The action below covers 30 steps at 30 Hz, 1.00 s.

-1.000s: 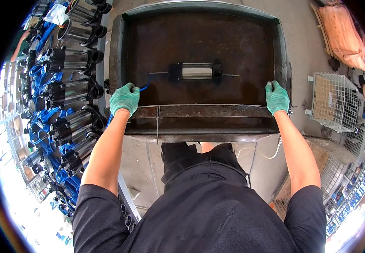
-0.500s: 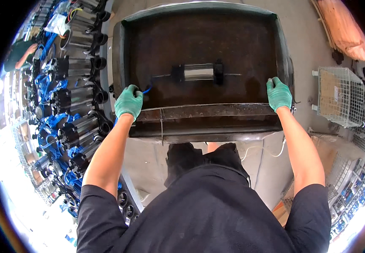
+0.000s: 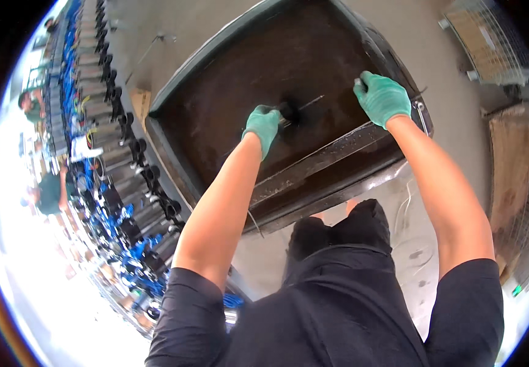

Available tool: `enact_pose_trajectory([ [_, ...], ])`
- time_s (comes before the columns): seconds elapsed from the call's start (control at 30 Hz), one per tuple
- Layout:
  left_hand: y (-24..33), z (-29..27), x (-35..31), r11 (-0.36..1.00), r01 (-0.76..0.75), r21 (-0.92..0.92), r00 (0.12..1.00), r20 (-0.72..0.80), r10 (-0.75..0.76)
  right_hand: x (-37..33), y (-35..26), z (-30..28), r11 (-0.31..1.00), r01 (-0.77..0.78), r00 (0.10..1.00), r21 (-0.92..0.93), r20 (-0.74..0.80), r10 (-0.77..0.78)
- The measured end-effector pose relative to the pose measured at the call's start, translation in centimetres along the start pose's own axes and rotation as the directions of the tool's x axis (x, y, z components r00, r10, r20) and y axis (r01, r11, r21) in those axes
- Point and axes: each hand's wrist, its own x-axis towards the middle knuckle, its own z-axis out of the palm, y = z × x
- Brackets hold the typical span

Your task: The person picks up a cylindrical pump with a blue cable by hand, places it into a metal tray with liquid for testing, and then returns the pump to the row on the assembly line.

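Observation:
A large dark metal tub (image 3: 234,73) with a raised rim lies in front of me. Over it is a black and silver cylindrical motor (image 3: 291,110), with a thin shaft (image 3: 314,101) sticking out to the upper right. My left hand (image 3: 262,128), in a green glove, has its fingers curled around the motor and covers most of its body. Beside the tub's right wall hovers my right hand (image 3: 384,98), also green-gloved, thumb close to the curled forefinger. Its palm side is hidden, so I cannot see if anything is in it.
Rows of silver and black motors (image 3: 117,156) with blue cables stand along the left. Two people (image 3: 50,191) are beyond them. On the right are a wire basket (image 3: 488,43) and a brown board (image 3: 512,165). A dark bar crosses the tub's near side.
My left hand has moved right, from the tub's left side to the motor. The right hand has gone up and slightly left. The view has turned, so the tub now looks tilted.

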Motion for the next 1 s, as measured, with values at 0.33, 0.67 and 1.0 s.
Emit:
enact_pose_trajectory([
  [0.33, 2.2, 2.4, 1.7, 0.809, 0.365, -0.46, 0.931, 0.172, -0.322, -0.1, 1.8, 0.9, 0.998, 0.032, 0.995, 0.061, -0.097, -0.026],
  [0.67, -5.2, -0.2, 0.6, 0.927, 0.17, -0.336, 0.98, -0.04, -0.194, -0.1, 1.6, 1.3, 0.995, 0.066, 0.99, 0.075, -0.128, -0.056],
  [1.0, -7.0, -0.8, -4.2, 0.964, 0.017, -0.264, 0.995, -0.093, -0.043, 0.2, 2.3, 2.3, 0.995, 0.077, 0.981, 0.065, -0.181, -0.064],
])
